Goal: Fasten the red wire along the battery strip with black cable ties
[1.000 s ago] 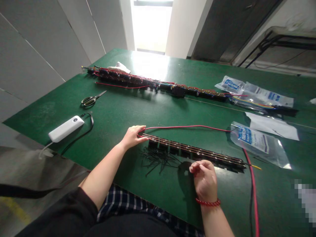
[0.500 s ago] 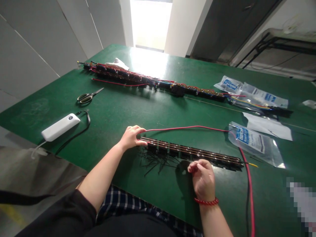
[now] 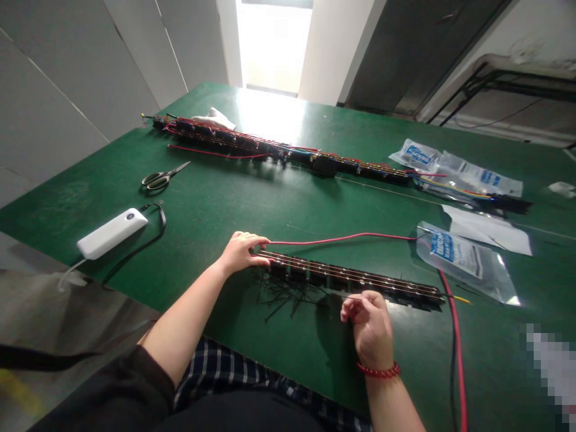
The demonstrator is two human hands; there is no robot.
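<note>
A long black bar (image 3: 344,277) with thin copper-coloured rods along its top lies across the near part of the table. My left hand (image 3: 243,252) grips its left end between thumb and fingers, with the tip of a red wire (image 3: 335,240) at the fingertips. Just in front of the bar, my right hand (image 3: 371,318) pinches a thin black cable tie (image 3: 344,296) that reaches leftward. A loose heap of black cable ties (image 3: 288,294) lies between my hands, close to the bar's front side.
Farther back stretches a longer wired bar (image 3: 270,147). Scissors (image 3: 162,178) and a white power bank (image 3: 112,233) with a black cable lie at left. Clear plastic bags (image 3: 468,264), a white paper (image 3: 488,231) and a thick red cable (image 3: 459,354) are at right.
My right hand has drawn slightly down and to the right, and more of the cable tie shows. My left hand stays on the bar's end.
</note>
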